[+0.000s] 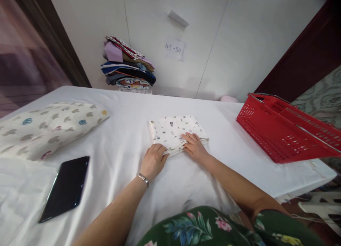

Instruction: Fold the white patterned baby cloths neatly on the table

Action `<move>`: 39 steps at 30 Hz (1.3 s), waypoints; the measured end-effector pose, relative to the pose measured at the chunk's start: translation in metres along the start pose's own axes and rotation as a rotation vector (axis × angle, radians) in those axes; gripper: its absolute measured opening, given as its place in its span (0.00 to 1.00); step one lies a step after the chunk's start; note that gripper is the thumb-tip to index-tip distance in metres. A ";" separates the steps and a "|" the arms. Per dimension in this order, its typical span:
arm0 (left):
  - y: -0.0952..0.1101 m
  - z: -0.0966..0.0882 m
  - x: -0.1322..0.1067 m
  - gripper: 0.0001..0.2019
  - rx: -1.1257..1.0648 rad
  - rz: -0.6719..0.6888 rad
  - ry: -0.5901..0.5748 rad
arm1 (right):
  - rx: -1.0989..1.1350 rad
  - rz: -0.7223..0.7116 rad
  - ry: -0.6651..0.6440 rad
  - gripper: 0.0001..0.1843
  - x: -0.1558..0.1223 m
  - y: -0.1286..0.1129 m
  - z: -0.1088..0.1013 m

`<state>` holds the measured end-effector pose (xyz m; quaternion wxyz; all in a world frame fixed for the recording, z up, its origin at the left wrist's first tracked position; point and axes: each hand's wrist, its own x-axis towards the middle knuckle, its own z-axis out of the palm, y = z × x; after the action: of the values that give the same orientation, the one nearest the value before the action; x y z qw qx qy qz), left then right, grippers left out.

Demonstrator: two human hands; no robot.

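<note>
A folded white cloth with small printed figures [174,130] lies flat in the middle of the white-sheeted bed [226,132]. My left hand [153,160] is curled at the cloth's near left corner, its fingers tucked under the edge and gripping it. My right hand [194,145] rests on the cloth's near right edge, fingers stretched flat on the fabric with the tips curling over the fold. A metal bracelet [143,178] sits on my left wrist.
A red plastic basket [282,132] stands at the bed's right edge. A dark phone [66,187] lies at the near left, beside a patterned pillow [50,127]. A stack of folded clothes [129,66] sits against the white wall, near a label reading 45-50 [174,48].
</note>
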<state>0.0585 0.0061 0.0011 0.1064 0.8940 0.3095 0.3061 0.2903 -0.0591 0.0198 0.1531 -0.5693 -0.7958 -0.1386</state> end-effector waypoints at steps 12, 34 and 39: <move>0.001 -0.001 0.001 0.07 -0.010 -0.001 0.010 | 0.017 -0.025 0.014 0.11 0.002 -0.016 0.001; 0.000 -0.001 0.001 0.06 -0.019 0.012 0.032 | -0.126 0.408 0.182 0.12 -0.058 0.048 -0.015; 0.000 -0.002 0.001 0.06 -0.010 0.010 0.024 | -0.178 0.410 0.177 0.12 -0.060 0.055 -0.015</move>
<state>0.0580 0.0069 0.0027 0.1056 0.8912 0.3046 0.3191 0.3624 -0.0993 0.0118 0.1962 -0.7160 -0.6315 -0.2235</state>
